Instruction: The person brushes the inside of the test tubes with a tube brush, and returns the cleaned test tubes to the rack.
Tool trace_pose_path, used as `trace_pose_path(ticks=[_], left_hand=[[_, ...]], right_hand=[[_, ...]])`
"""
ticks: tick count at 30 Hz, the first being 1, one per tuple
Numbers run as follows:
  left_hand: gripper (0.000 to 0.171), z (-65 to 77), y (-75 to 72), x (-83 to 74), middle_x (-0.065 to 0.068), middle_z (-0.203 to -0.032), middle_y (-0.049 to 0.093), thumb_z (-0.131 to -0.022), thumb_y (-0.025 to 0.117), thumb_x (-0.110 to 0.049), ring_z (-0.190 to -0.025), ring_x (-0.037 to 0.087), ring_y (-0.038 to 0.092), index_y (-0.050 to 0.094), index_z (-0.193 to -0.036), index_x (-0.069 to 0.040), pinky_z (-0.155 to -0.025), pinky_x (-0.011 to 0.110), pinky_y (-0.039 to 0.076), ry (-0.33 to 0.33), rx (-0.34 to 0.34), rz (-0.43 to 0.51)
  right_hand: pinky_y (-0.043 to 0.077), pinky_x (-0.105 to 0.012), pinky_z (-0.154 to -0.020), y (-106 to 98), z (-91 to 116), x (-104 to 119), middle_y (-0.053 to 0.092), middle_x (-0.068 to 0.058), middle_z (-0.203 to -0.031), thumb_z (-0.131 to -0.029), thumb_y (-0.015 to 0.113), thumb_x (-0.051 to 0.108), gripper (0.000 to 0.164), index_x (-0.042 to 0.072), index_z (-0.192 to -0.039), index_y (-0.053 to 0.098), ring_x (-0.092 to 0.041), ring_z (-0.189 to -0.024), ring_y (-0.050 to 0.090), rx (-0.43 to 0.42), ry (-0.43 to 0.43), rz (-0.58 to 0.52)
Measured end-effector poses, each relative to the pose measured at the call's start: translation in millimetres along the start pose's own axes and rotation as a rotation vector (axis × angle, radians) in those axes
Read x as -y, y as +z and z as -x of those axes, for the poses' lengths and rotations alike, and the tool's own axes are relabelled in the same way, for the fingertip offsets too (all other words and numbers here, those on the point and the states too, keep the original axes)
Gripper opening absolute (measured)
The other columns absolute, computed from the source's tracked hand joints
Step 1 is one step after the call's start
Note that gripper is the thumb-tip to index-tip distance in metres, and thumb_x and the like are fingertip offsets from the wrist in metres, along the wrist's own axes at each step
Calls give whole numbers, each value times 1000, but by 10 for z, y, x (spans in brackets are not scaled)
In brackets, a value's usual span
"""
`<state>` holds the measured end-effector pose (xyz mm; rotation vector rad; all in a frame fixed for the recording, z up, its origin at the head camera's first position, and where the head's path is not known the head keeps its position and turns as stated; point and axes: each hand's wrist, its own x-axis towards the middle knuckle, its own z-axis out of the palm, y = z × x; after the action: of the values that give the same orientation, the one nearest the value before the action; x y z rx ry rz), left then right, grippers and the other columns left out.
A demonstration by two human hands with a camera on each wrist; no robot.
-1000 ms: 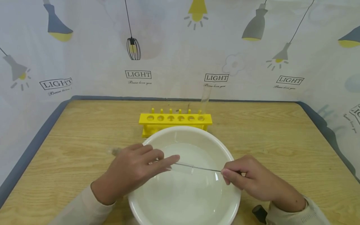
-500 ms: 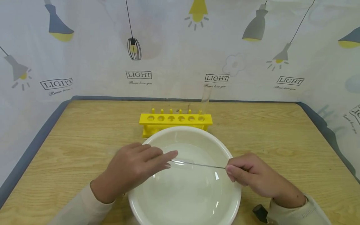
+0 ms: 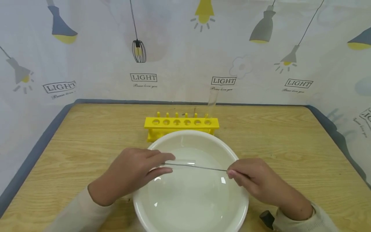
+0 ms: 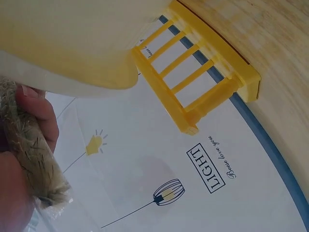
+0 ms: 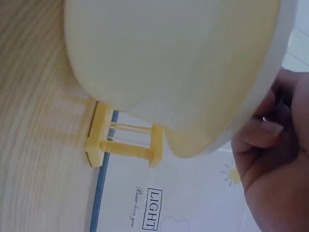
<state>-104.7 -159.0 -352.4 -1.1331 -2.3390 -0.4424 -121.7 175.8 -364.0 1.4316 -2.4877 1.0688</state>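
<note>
My left hand [image 3: 133,170] holds a clear test tube [image 3: 186,162] lying nearly level over the white basin [image 3: 139,212]. In the left wrist view, the pale, dense bristles [image 4: 34,154] of a test tube brush fill the tube's end between the fingers. The brush's thin twisted wire [image 3: 210,168] comes out of the tube's mouth toward the right. My right hand [image 3: 259,180] pinches that wire near the basin's right rim; the end of the handle is hidden in the palm.
Behind the basin stands a yellow test tube rack [image 3: 181,123]. Another clear test tube [image 3: 213,98] leans in its rightmost hole. A dark stopper [image 3: 267,219] lies on the wooden table [image 3: 290,141] beside the right sleeve. The basin seems to hold water.
My right hand drew the brush slightly right, then came back left. The left fingers have shifted back on the tube, whose mouth sits a little higher. The bristle end left of the hand is no longer visible.
</note>
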Motion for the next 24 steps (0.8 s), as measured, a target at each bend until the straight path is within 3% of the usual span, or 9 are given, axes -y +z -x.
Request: trace_pose_path(ticks=[4, 7, 11, 17, 24], left_hand=[[25, 8, 5, 10, -12, -76, 65, -84, 64, -35, -53, -1, 50, 65, -103, -20, -50, 16, 43, 6, 6, 20], [25, 17, 9, 13, -13, -77, 65, -84, 64, -35, -55, -2, 51, 65, -105, -21, -51, 16, 44, 8, 11, 40], [25, 19, 23, 8, -15, -75, 63, -84, 65, -34, -57, -4, 50, 66, -106, -23, -52, 15, 44, 10, 15, 49], [24, 19, 44, 2, -18, -73, 59, -82, 68, -33, -55, -6, 46, 66, -103, -23, -51, 13, 41, 19, 8, 60], [23, 34, 32, 2, -19, -76, 61, -85, 64, -36, -56, -7, 47, 65, -105, -25, -52, 11, 40, -16, 67, 113]], right_hand=[[39, -8, -59, 21, -6, -1, 53, 13, -66, -89, 59, 10, 10, 17, -84, 64, 3, -62, 45, -81, -100, 155], [39, -9, -56, 35, -8, -10, 56, 12, -68, -95, 51, 22, 20, 15, -83, 65, 2, -61, 46, -156, -198, 268], [36, -9, -50, 53, -14, -23, 55, 10, -66, -97, 45, 25, 30, 12, -80, 65, 0, -56, 44, -243, -306, 389], [35, -9, -46, 48, -9, 9, 55, 9, -62, -98, 45, 25, 31, 10, -78, 64, -1, -52, 43, -251, -332, 467], [37, -12, -45, 17, -5, 91, 57, 9, -62, -98, 44, 23, 32, 10, -76, 63, -3, -51, 45, -260, -362, 531]])
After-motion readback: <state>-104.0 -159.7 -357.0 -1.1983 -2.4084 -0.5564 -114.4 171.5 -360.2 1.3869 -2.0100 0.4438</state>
